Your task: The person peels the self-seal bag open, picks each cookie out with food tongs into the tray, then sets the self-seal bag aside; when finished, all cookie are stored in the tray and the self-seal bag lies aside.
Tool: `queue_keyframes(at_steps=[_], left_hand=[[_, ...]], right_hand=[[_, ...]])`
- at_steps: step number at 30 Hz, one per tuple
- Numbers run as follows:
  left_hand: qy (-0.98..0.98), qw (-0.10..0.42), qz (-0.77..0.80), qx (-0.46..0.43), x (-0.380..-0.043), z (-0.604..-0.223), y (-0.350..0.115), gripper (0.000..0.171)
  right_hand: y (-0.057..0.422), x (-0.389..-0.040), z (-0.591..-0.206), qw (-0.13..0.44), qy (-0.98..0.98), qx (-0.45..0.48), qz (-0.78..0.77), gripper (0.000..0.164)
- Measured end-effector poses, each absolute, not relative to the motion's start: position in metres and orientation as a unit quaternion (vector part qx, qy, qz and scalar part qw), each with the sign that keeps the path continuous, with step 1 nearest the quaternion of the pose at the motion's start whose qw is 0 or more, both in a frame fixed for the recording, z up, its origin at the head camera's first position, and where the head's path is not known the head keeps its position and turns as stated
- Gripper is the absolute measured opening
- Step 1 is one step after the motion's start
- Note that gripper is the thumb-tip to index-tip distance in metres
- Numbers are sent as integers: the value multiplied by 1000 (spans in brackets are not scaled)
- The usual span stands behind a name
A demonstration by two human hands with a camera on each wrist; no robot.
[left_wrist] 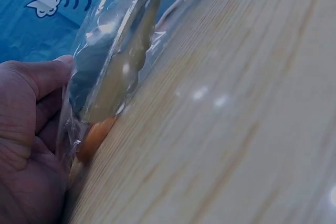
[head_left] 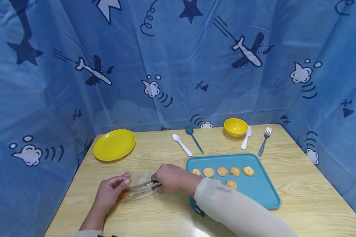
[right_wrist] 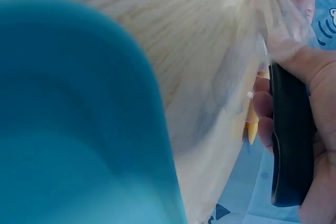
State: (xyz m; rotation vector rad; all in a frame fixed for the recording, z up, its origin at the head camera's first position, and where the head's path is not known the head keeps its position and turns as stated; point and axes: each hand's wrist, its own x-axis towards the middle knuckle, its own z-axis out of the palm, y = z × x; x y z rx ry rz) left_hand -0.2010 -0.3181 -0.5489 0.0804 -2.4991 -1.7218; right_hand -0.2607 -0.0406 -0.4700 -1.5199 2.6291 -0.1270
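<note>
A clear plastic bag (left_wrist: 100, 30) lies low over the table, and my left hand (head_left: 109, 191) holds its left side between thumb and fingers. My right hand (head_left: 170, 179) grips the black handle of a pair of tongs (right_wrist: 291, 140). In the left wrist view the tongs' broad tips reach inside the bag. An orange-brown cookie (head_left: 123, 196) sits at the bag's left end, beside the tips; whether the tips still touch it, I cannot tell. Several cookies lie on a teal tray (head_left: 255, 194) to the right, partly hidden by my right forearm.
A yellow plate (head_left: 114, 144) is at the back left. Behind the tray lie a white spoon (head_left: 182, 145), a dark green spoon (head_left: 194, 140), a white knife (head_left: 246, 138) and a fork (head_left: 264, 141). A yellow bowl (head_left: 235, 127) stands near the blue curtain (head_left: 178, 59).
</note>
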Motion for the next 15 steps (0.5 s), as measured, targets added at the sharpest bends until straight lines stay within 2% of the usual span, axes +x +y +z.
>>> queue_keyframes(at_steps=[15], left_hand=[[-830, 48, -554, 33, -200, -548, -318, 29]], right_hand=[[20, -271, -468, 67, 887, -452, -72, 18]])
